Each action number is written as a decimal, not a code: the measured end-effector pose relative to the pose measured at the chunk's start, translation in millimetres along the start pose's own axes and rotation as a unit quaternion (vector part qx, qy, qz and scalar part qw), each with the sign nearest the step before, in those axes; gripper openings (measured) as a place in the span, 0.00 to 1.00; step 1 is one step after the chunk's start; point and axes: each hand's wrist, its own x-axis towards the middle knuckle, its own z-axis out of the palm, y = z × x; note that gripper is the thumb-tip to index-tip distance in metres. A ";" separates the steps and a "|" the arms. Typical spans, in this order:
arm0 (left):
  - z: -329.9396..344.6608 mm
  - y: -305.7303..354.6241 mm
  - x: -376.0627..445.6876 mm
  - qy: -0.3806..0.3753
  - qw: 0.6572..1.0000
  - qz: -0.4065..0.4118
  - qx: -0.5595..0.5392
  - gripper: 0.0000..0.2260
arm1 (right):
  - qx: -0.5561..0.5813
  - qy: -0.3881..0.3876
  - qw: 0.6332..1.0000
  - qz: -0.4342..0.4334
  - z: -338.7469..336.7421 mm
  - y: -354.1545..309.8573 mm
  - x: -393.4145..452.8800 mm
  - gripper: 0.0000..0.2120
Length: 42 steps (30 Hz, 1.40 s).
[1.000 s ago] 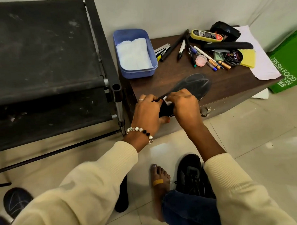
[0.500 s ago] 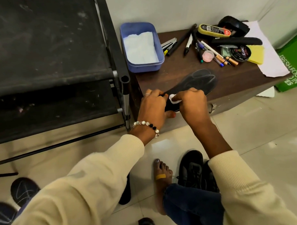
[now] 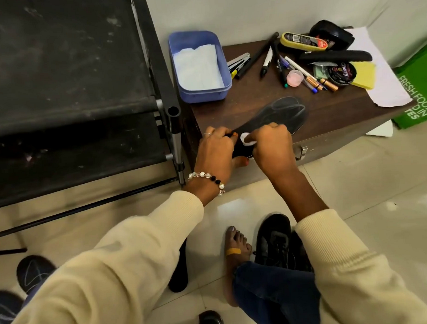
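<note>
One insole (image 3: 282,112) overhanging table (image 3: 340,112), left hand (image 3: 214,149) gripping

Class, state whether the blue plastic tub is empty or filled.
Not empty: the blue plastic tub holds white tissue or cloth across its bottom.

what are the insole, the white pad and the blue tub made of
Insole: likely foam or rubber. It is matte black with a dull sheen and moulded lines at the toe.
Pad: probably cotton. It is white and looks soft and fuzzy where the right hand pinches it.
Tub: plastic. It is smooth blue with rounded moulded corners and a rim.
</note>
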 end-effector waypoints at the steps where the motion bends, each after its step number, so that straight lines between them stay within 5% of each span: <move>1: 0.3 -0.8 0.2 -0.001 1.000 0.001 -0.001 0.28 | 0.006 -0.006 1.000 0.001 0.0 1.1 -3.2 0.13; 10: -0.3 -1.3 0.1 -0.011 1.000 0.009 0.015 0.29 | 0.021 0.052 0.998 0.031 -2.4 -4.1 27.3 0.13; 21: 0.7 0.5 0.4 -0.006 1.000 0.006 0.028 0.29 | 0.018 -0.025 0.999 0.014 -11.8 14.6 -11.6 0.14; 30: -0.4 1.3 -0.8 -0.005 1.000 0.006 0.025 0.27 | 0.053 0.056 0.996 0.037 -7.6 7.2 10.9 0.13; 36: 3.0 4.3 -0.1 0.004 0.999 0.001 0.035 0.26 | 0.015 -0.023 1.000 0.011 -16.3 15.1 -7.6 0.15; 42: -0.7 2.2 -0.5 -0.005 0.999 0.010 0.030 0.26 | 0.013 0.007 0.999 0.050 -9.5 30.3 -2.4 0.15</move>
